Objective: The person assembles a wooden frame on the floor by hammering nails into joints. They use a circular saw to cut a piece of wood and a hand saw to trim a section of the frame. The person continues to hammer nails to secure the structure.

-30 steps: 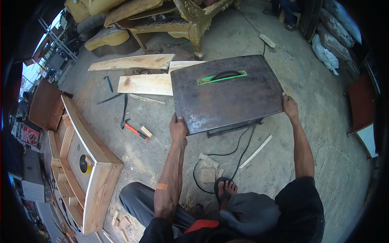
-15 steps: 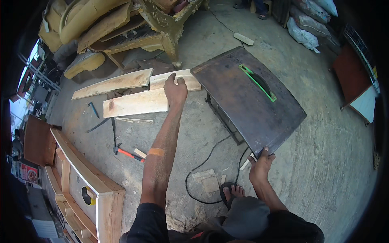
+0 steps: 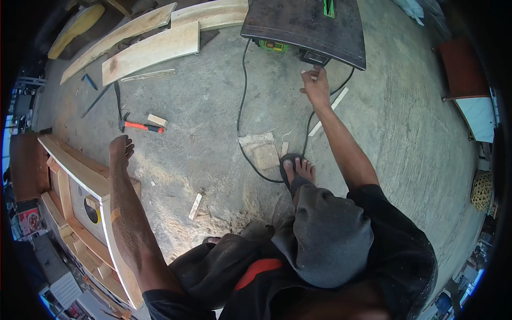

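Note:
My right hand [image 3: 316,85] reaches to the near edge of a table saw [image 3: 298,24] with a dark metal top. Its fingers are apart, just below a black box [image 3: 314,57] under that edge; whether they touch it I cannot tell. A green motor housing [image 3: 273,46] shows under the top, left of the box. On the left, my left hand [image 3: 121,146] hangs with loosely bent fingers and nothing visible in it. It is nearest to a claw hammer [image 3: 141,126] with an orange-red and black handle, and to a wooden frame [image 3: 80,166].
Long boards [image 3: 152,52] lie left of the saw. A black cable [image 3: 239,106] loops from the saw past my sandalled foot [image 3: 298,169]. Offcuts [image 3: 265,156] and sawdust [image 3: 229,218] lie on the concrete. A pry bar [image 3: 118,101] lies by the hammer. A brown and white cabinet [image 3: 469,106] stands right.
My left hand has moved from above the boards to beside the wooden frame. My right hand has left the saw top's corner for the box underneath. The view has tilted down toward my body.

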`<state>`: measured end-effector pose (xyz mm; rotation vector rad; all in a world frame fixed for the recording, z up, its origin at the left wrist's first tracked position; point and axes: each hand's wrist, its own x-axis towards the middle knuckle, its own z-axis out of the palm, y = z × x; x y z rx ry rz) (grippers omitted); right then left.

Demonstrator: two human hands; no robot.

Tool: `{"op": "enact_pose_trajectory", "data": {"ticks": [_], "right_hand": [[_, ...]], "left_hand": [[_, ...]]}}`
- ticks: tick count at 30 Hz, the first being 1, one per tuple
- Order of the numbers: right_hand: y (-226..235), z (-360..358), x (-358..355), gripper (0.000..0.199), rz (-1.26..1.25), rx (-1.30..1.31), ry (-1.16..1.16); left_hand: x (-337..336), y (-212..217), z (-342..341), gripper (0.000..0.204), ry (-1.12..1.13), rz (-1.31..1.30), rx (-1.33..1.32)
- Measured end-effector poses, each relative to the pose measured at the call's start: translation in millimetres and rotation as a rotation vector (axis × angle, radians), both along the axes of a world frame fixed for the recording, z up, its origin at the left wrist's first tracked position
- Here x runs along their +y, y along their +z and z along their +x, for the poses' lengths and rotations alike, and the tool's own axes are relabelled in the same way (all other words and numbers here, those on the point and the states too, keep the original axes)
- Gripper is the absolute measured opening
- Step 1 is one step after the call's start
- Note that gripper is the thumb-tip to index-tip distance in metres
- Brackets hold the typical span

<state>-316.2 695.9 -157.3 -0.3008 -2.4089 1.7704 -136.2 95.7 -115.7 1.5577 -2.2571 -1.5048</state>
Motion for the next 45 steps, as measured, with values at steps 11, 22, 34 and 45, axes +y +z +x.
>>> {"op": "enact_pose_trajectory", "data": {"ticks": [11,22,34,45], "right_hand": [[17.1,-53.4,-21.8,0.071,0.592,0.148,0.181],[-13.1,-71.0,-36.8,0.069,0.537,-0.065,0.191],[-1.2,96.3,-120.8,0.031,0.747,-0.163,0.959],[-74.1,280.8,-268.1,0.048,1.14,0.595,1.647]], "left_hand": [[23.9,-6.7,46.1,0.032,-0.373,-0.219,-0.208],[58.9,44.6,99.2,0.032,-0.409,-0.341,-0.406],[113.6,37.7,45.1,0.034,-0.517,-0.262,0.089],[78.3,58.5,100.6,0.03,-0.562,-0.25,-0.029]]}}
